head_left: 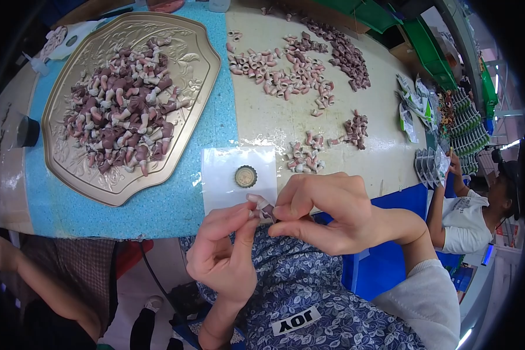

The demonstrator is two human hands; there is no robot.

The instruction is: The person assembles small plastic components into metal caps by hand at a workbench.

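Note:
Both hands meet above the table's near edge, around a small moulded figure piece (265, 207) in white and purplish brown. My left hand (221, 254) pinches its left side between thumb and fingertips. My right hand (338, 213) grips the other side, thumb and index finger pressed together. The fingertips hide part of the piece. Just beyond them lies a metal bottle cap (245, 176) with a crimped edge, on a white sheet of paper (216, 166). A small cluster of pale pink and white pieces (306, 156) sits close to my right hand.
A gold embossed tray (195, 64) at the left bears a heap of brown, pink and white pieces (125, 105). Loose pink tubular pieces (291, 76) and brown pieces (347, 55) spread farther back. Green bins (429, 52) line the right. Co-workers sit at the right (466, 216) and left (52, 291).

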